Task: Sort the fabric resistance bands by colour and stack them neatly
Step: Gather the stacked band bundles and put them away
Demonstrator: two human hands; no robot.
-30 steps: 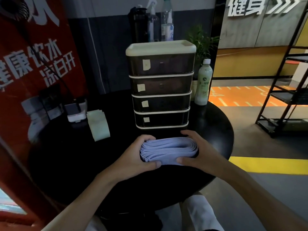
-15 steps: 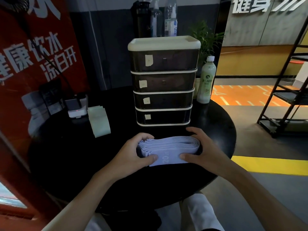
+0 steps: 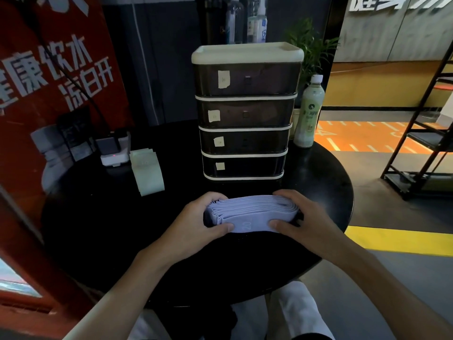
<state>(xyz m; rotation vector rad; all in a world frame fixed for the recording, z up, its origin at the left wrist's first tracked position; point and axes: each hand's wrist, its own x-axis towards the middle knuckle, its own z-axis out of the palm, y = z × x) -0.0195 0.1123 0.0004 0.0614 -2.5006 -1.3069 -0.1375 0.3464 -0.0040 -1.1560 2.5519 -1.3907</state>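
Head view: the stack of lavender bands [image 3: 252, 212] lies in the lower middle of the frame, on the black round table [image 3: 110, 229], just in front of the dark drawer unit [image 3: 245, 114]. Its long axis runs from left to right across the picture, parallel to the front of the drawers. The thin edges of the layers show on top, and one broad face with a printed "20" is turned toward the person. The layers fan out a little at the left end, and the right end is a rounded fold.

The left hand [image 3: 196, 227] cups the left end, with its fingers curled over the far side and its thumb pressed on the near face. The right hand [image 3: 306, 219] grips the right end in the same way, thumb on the near face beside the "20". Both forearms come up from the bottom edge.

Compared with half a second ago, the grip and the place of the stack are almost the same. One second ago the "20" did not show on the near face.

A pale green stack [image 3: 147, 173] lies apart, toward the middle left. A bottle [image 3: 308, 111] stands right of the drawers.
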